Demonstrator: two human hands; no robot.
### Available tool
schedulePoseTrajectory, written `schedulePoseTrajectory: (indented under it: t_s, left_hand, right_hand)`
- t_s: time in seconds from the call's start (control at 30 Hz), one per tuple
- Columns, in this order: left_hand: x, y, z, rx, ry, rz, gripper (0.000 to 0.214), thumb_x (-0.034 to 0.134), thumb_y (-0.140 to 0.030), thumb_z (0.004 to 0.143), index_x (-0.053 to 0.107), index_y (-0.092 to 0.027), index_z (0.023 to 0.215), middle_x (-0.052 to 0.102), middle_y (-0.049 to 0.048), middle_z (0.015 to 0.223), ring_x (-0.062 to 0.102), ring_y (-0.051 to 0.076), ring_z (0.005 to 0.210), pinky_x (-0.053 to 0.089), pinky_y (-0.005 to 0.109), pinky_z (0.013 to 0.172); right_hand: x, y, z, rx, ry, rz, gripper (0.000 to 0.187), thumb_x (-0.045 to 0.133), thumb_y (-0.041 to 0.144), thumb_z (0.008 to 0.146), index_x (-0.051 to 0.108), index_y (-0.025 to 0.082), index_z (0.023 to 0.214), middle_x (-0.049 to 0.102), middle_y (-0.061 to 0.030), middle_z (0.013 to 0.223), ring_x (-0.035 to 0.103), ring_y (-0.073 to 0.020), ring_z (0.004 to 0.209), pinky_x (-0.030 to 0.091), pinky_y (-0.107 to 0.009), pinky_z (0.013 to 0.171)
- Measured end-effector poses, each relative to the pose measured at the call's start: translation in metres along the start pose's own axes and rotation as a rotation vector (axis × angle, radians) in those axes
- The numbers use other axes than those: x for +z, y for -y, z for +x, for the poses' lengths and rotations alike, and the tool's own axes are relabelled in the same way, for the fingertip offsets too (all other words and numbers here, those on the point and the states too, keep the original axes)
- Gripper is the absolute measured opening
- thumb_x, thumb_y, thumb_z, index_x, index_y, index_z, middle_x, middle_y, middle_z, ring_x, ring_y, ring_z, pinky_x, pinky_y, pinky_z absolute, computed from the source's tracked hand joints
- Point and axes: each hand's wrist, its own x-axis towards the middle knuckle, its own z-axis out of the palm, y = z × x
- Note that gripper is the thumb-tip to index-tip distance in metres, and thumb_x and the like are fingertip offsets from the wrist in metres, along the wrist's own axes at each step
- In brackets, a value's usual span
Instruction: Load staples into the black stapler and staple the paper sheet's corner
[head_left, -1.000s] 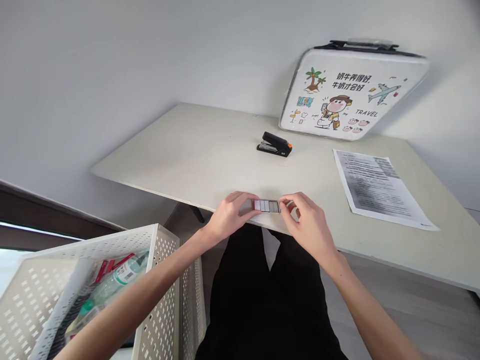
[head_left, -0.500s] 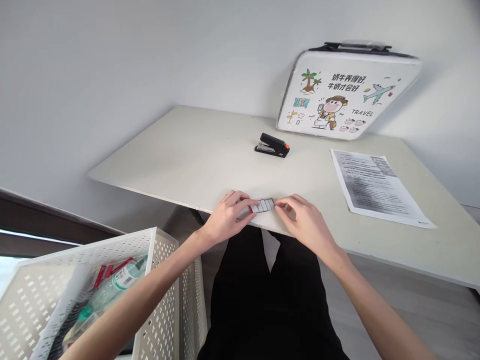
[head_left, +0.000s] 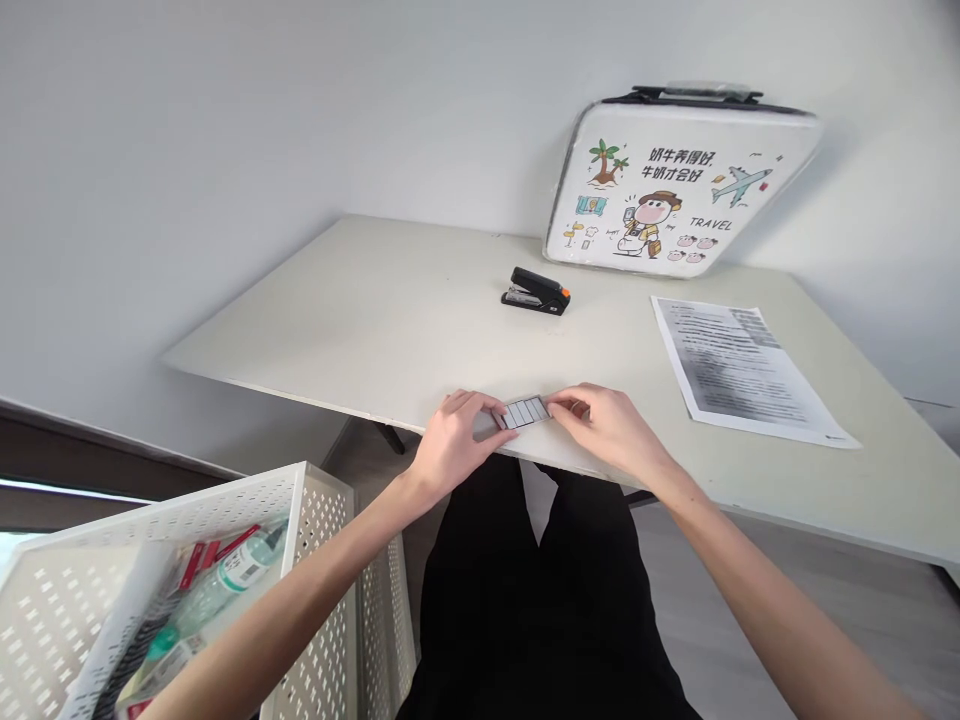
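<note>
A small flat card of sticky index tabs (head_left: 526, 411), grey with pale strips, lies near the front edge of the beige table (head_left: 420, 320). My left hand (head_left: 454, 442) pinches its left end with thumb and fingers curled. My right hand (head_left: 604, 425) pinches its right end in the same way. Both forearms reach in from below over my black-clothed lap.
A black stapler with an orange tip (head_left: 535, 291) sits mid-table. A printed sheet (head_left: 739, 368) lies at the right. A white cartoon-printed case (head_left: 675, 185) leans on the wall. A white perforated basket (head_left: 315, 520) with bottles and red items stands at lower left.
Both hands with the tab card have lowered onto the table edge and shifted slightly left in view. The card now lies flatter. The camera has turned a little to the right.
</note>
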Motion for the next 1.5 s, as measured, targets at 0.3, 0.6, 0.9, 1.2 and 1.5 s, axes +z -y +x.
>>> schedulePoseTrajectory:
  t_s: [0.3, 0.6, 0.9, 1.2, 1.5]
  left_hand:
    - [0.002, -0.005, -0.004, -0.019, -0.081, 0.022, 0.029, 0.091, -0.023, 0.082, 0.068, -0.025, 0.099, 0.079, -0.0017, 0.103, 0.071, 0.024, 0.1, 0.054, 0.045, 0.096]
    - [0.008, -0.007, -0.01, -0.026, -0.157, 0.081, 0.027, 0.091, -0.026, 0.083, 0.068, -0.026, 0.097, 0.08, -0.0032, 0.102, 0.07, 0.024, 0.1, 0.051, 0.045, 0.096]
    - [0.015, -0.008, -0.013, -0.038, -0.201, 0.106, 0.025, 0.084, -0.016, 0.086, 0.066, -0.027, 0.098, 0.08, -0.0043, 0.102, 0.071, 0.023, 0.097, 0.05, 0.044, 0.093]
    - [0.015, -0.009, -0.014, -0.072, -0.203, 0.092, 0.036, 0.084, -0.014, 0.083, 0.061, -0.027, 0.108, 0.079, -0.0016, 0.111, 0.073, 0.024, 0.103, 0.05, 0.044, 0.095]
    - [0.014, -0.01, -0.014, -0.08, -0.194, 0.093, 0.034, 0.081, -0.014, 0.084, 0.061, -0.027, 0.109, 0.08, -0.0009, 0.112, 0.074, 0.025, 0.104, 0.05, 0.045, 0.095]
  right_hand:
    - [0.0, 0.025, -0.002, -0.1, -0.043, -0.133, 0.011, 0.066, 0.029, 0.097, 0.074, 0.024, 0.102, 0.073, -0.0046, 0.105, 0.072, -0.0215, 0.09, 0.055, -0.038, 0.08]
    - [0.011, 0.049, 0.0, -0.027, 0.005, -0.272, 0.023, 0.069, 0.033, 0.095, 0.067, 0.023, 0.116, 0.077, -0.0066, 0.113, 0.073, -0.0277, 0.105, 0.054, -0.04, 0.084]
    - [0.027, 0.068, 0.008, 0.022, 0.023, -0.415, 0.027, 0.066, 0.038, 0.095, 0.062, 0.018, 0.113, 0.074, -0.0135, 0.112, 0.074, -0.0286, 0.094, 0.052, -0.037, 0.072]
    - [0.026, 0.08, 0.009, 0.065, 0.029, -0.444, 0.029, 0.067, 0.028, 0.086, 0.06, 0.017, 0.111, 0.074, -0.0128, 0.102, 0.073, -0.0273, 0.088, 0.047, -0.034, 0.067]
    - [0.027, 0.081, 0.007, 0.083, 0.031, -0.456, 0.026, 0.063, 0.03, 0.087, 0.058, 0.018, 0.109, 0.074, -0.0118, 0.098, 0.072, -0.0267, 0.084, 0.045, -0.034, 0.065]
